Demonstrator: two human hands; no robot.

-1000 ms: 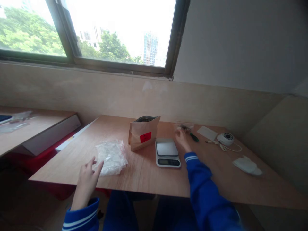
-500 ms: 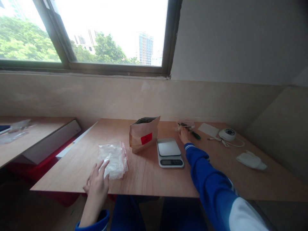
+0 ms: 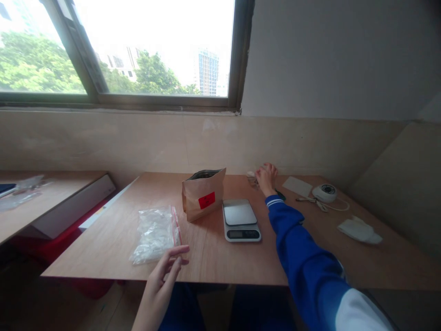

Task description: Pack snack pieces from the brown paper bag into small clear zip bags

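Note:
My left hand (image 3: 169, 270) hangs over the front edge of the table, its fingers loosely stretched and holding nothing. Just behind it lies a stack of clear zip bags (image 3: 155, 234) with red seal strips. At the back of the table my right hand (image 3: 267, 178) has its fingers curled, and what they hold is hidden. A bit of clear plastic (image 3: 252, 178) shows beside its fingers. Partly covered by the wrist is a tool's green handle (image 3: 280, 195). A digital kitchen scale (image 3: 241, 218) stands between the hands, with a bare weighing plate. Left of it stands an open brown paper pouch (image 3: 204, 195) with a red label.
On the right are a white sheet (image 3: 297, 186), a white round device (image 3: 324, 193) with a cable, and a crumpled white cloth-like item (image 3: 360, 230). A second table (image 3: 69, 193) with plastic bags stands left, across a gap. A wall (image 3: 155, 138) rises behind.
My left hand has moved right and nearer, off the zip bags. My right hand has risen slightly at the back, its fingers now curled. The view has shifted a little.

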